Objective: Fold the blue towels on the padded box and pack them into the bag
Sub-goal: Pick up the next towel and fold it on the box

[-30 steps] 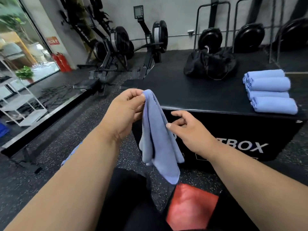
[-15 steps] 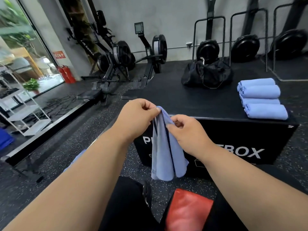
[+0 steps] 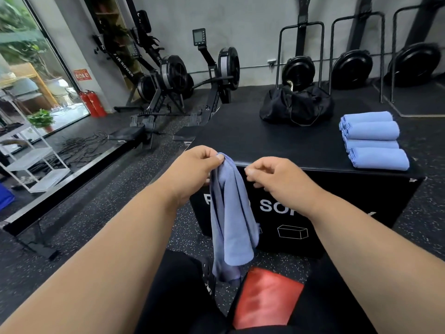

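Blue towel (image 3: 231, 213) hangs from left hand (image 3: 197, 169) thumb-finger pinch; right hand (image 3: 277, 177) fingers curled, empty, just beside towel's top.

Beyond the fingertips (image 3: 248, 171), the box (image 3: 240, 141) top lies bare up to the bag (image 3: 297, 106); to their right, four folded towels (image 3: 374, 141) occupy the right edge. Below, the box's front wall blocks passage.

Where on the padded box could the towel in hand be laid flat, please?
The padded box is bare from its near left edge up to the black bag and across to the folded towels. The right side and far middle are crowded.
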A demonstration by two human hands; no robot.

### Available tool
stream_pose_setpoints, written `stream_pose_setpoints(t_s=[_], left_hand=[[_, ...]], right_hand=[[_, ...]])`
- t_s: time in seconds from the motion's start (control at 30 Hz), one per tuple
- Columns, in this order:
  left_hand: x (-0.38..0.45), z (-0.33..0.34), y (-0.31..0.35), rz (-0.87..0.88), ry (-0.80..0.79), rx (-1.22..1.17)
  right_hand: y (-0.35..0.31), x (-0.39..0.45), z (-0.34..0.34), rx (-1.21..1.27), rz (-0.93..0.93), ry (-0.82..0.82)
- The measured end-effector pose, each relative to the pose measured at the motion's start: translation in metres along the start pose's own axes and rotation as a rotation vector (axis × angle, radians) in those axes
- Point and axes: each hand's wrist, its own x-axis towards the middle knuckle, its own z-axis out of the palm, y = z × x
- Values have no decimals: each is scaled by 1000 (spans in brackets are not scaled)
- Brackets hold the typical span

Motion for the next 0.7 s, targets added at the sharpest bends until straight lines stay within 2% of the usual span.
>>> stream_pose_setpoints(t_s=[0.13, 0.33, 0.47, 0.7], left_hand=[[3, 4, 8, -48, 16, -121], [12, -11, 19, -118, 155, -401], [20, -20, 28, -88, 191, -520], [22, -14, 49, -21, 210, -574]], right_hand=[[11, -1, 17, -22, 3, -112], [19, 7, 20, -98, 36, 82], [25, 9, 20, -97, 71, 113], [42, 7, 27, -115, 97, 111]])
